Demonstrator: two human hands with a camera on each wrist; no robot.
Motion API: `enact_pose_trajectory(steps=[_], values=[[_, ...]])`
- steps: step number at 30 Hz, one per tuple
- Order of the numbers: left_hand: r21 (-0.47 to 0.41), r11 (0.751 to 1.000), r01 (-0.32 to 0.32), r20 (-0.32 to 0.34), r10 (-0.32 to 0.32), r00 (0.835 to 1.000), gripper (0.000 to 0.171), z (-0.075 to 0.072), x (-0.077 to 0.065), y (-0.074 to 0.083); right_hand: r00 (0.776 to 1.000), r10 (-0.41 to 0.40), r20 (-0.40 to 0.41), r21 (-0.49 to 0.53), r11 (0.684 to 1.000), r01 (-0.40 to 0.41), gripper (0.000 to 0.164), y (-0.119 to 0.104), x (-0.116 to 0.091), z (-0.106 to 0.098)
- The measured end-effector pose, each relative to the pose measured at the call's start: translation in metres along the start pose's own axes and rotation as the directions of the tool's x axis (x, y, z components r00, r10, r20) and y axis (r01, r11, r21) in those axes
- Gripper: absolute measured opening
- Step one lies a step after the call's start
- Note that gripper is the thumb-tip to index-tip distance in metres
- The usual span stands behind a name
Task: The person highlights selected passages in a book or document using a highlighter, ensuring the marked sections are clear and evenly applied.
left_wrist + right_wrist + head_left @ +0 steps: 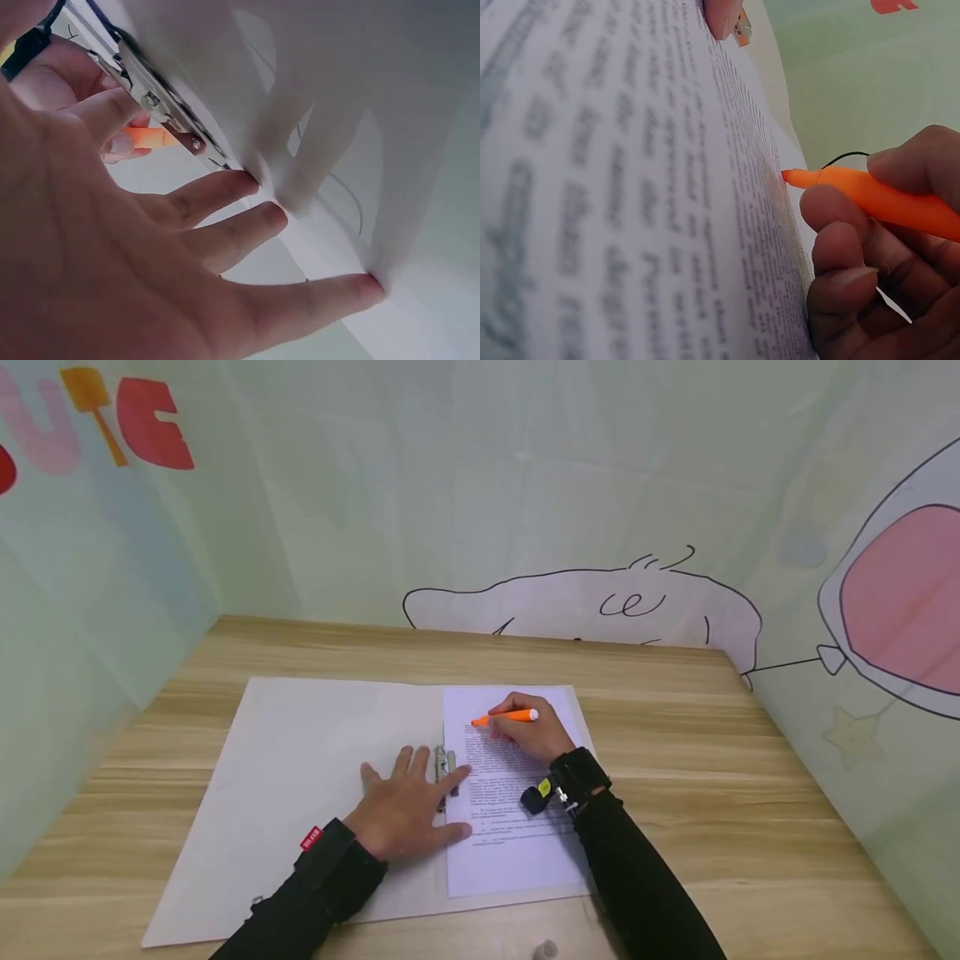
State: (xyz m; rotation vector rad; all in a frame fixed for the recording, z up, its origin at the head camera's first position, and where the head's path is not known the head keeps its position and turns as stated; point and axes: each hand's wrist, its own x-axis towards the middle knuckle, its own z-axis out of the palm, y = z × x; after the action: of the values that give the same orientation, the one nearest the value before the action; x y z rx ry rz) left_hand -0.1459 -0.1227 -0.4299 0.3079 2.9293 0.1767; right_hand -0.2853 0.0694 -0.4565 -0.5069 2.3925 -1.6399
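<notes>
An orange highlighter (514, 716) with a white end is pinched in my right hand (534, 731). Its orange tip meets the upper left of the printed text, as the right wrist view shows with the highlighter (885, 199) against the page (660, 180). The printed sheet (510, 870) lies on the right side of an opened white folder (300, 760). My left hand (405, 810) rests with spread fingers over the folder's middle, thumb and index finger reaching the sheet's left edge. Beside the index finger sits the folder's metal clip (154, 101), partly hidden in the head view.
The folder lies on a wooden table (675, 727) with light fabric walls behind and at both sides. A small grey cylindrical piece (546, 950) stands near the table's front edge, below the sheet. Both wrists wear black straps, the right one with a small camera (536, 797).
</notes>
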Motion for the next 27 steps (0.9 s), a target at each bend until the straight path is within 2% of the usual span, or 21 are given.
enact_pose_trajectory(steps=[6,13,20,27], values=[[-0.015,1.000,-0.007,0.003,0.007,1.000,0.078,-0.0032,0.0005,-0.0009,1.000,0.004,-0.012,-0.006,1.000,-0.004,0.008,-0.0031,-0.0014,-0.0001],[-0.012,1.000,-0.007,-0.008,0.007,1.000,0.078,-0.0004,0.0020,-0.0019,1.000,-0.003,-0.015,-0.010,1.000,0.003,0.005,-0.0006,-0.0018,0.0004],[-0.023,1.000,-0.013,-0.008,0.012,1.000,0.078,0.0023,0.0041,-0.0019,1.000,0.021,-0.005,-0.006,1.000,-0.021,0.008,0.0018,-0.0026,0.0010],[-0.010,1.000,-0.014,-0.026,0.013,1.000,0.078,-0.0008,0.0048,-0.0012,1.000,0.005,-0.011,-0.019,1.000,-0.005,0.008,-0.0013,-0.0035,-0.0001]])
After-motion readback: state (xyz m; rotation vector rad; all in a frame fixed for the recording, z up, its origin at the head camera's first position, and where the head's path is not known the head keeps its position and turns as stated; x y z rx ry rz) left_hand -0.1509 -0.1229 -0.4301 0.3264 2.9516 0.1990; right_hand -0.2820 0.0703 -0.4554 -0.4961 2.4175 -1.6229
